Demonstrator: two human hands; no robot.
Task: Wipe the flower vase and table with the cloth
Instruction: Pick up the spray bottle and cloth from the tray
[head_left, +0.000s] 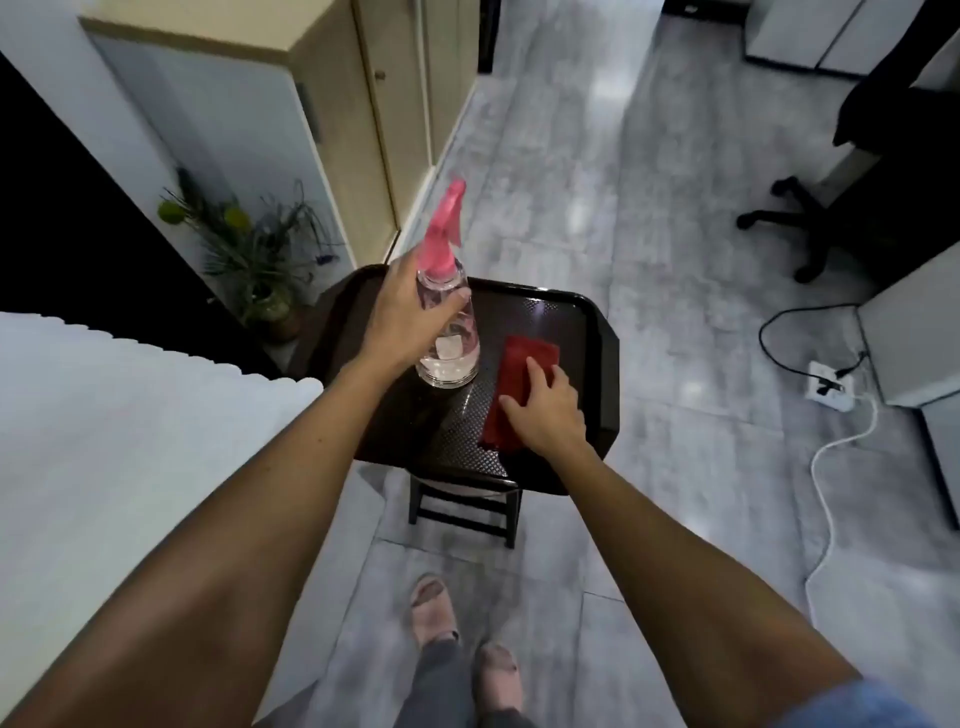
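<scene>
A clear spray bottle with a pink trigger head stands on a dark brown tray, and my left hand is wrapped around its upper body. A red cloth lies folded on the tray to the right of the bottle. My right hand rests flat on the cloth's near end, fingers spread over it. The tray sits on a small dark stool. A flower vase with green plants stands on the floor at the left, beyond the white table.
The white table fills the left side. Beige cabinets line the far left wall. An office chair base is at the right, with a power strip and cables on the grey tiled floor. My feet are below the stool.
</scene>
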